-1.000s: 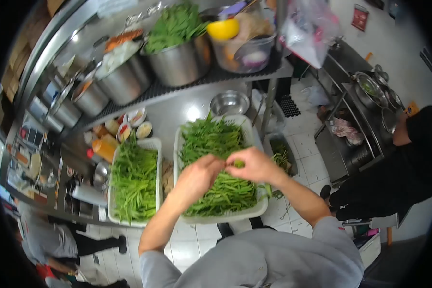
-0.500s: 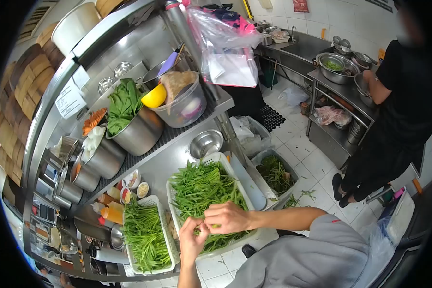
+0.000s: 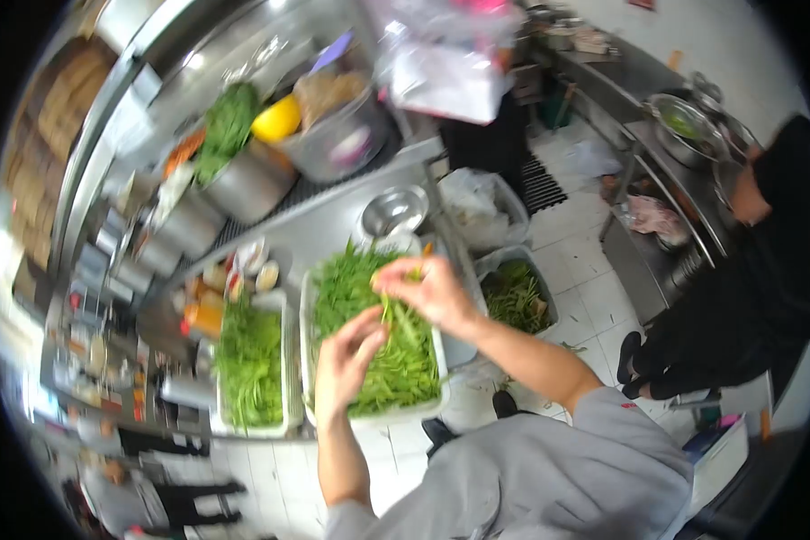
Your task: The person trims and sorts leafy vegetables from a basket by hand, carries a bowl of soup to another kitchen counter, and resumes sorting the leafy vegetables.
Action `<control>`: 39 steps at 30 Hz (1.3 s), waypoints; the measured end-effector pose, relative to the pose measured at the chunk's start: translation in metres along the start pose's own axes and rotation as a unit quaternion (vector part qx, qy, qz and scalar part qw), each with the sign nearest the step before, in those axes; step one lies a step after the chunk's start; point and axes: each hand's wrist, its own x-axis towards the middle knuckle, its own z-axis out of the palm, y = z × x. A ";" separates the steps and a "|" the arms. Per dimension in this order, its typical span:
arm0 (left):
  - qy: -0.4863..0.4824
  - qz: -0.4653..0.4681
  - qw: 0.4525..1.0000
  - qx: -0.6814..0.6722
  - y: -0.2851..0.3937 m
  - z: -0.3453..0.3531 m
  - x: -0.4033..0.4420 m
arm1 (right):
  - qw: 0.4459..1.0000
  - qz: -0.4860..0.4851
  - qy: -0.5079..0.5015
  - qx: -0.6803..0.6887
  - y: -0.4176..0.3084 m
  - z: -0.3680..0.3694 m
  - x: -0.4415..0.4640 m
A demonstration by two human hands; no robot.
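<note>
Over a white basket point(image 3: 445, 382) heaped with leafy green vegetables point(image 3: 414, 360), my two hands are close together. My right hand point(image 3: 430, 292) has its fingers pinched on a thin green stem point(image 3: 387, 309), which hangs down toward my left hand. Just below it, my left hand point(image 3: 344, 360) has thumb and fingers apart, the tips near the stem's lower end. Whether they touch it is blurred. A narrower white basket point(image 3: 290, 364) of long green stalks point(image 3: 250, 364) stands to the left.
A steel bowl point(image 3: 394, 211) is behind the basket. Beyond the counter's right end are a bin of green scraps point(image 3: 517, 297) and a bin with plastic bags point(image 3: 477, 216). Steel pots point(image 3: 252, 187) line the shelf above. A person in black point(image 3: 738, 261) stands at right.
My hands have separated slightly and moved up, farther over the basket. My right hand moved up and right; the left opened. The view has shifted and blurred, showing more people at lower left.
</note>
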 end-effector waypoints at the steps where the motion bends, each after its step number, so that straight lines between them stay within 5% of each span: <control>1: -0.005 -0.005 0.999 -0.036 0.005 0.002 0.008 | 0.999 0.049 0.001 0.024 -0.006 -0.005 0.006; 4: -0.031 -0.002 0.993 -0.116 -0.002 0.003 0.023 | 0.979 0.172 -0.007 0.112 -0.005 -0.018 0.017; 7: -0.021 -0.029 0.982 -0.184 -0.014 0.003 0.029 | 0.974 0.188 -0.052 0.118 0.001 -0.031 0.023; 14: 0.002 -0.056 0.998 -0.041 -0.025 -0.016 0.014 | 0.968 0.120 -0.184 -0.122 -0.006 -0.044 0.036; 19: 0.074 -0.068 0.994 -0.036 -0.048 -0.056 -0.008 | 0.982 0.070 -0.172 -0.033 0.003 -0.027 0.039; 23: 0.143 -0.081 0.976 -0.142 -0.070 -0.064 -0.041 | 0.883 -0.033 -0.239 -0.403 0.027 0.008 0.009; 27: 0.030 -0.097 0.980 -0.172 -0.081 -0.029 -0.046 | 0.957 0.074 -0.264 -0.096 0.028 0.039 -0.017; 30: -0.029 -0.002 0.999 -0.023 -0.082 -0.017 -0.025 | 0.954 0.258 -0.144 0.052 0.039 0.038 -0.043; 34: 0.063 0.045 0.995 0.056 -0.091 -0.033 0.031 | 0.979 0.188 -0.009 0.078 0.041 0.008 -0.058; 37: 0.063 0.158 0.970 0.171 -0.104 -0.022 0.109 | 0.990 0.111 0.058 0.067 0.024 0.004 -0.058; 39: 0.028 0.145 0.948 0.282 -0.144 0.001 0.170 | 0.987 0.097 0.083 0.095 0.016 -0.002 -0.067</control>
